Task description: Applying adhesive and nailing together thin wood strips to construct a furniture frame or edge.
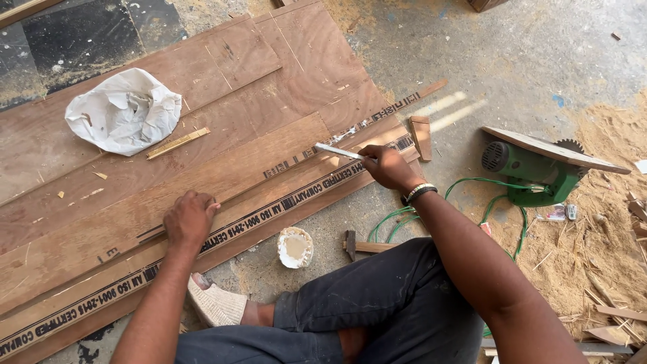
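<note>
The left hand (191,219) presses flat on the long plywood strip (222,185), pinning it steady against the plywood sheet (135,195), while the right hand (387,166), further along the strip, pinches a thin white stick (338,152) whose tip rests on it.

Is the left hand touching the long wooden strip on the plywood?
Touching: the head view shows the left hand pressed flat on the wooden strip.
</note>
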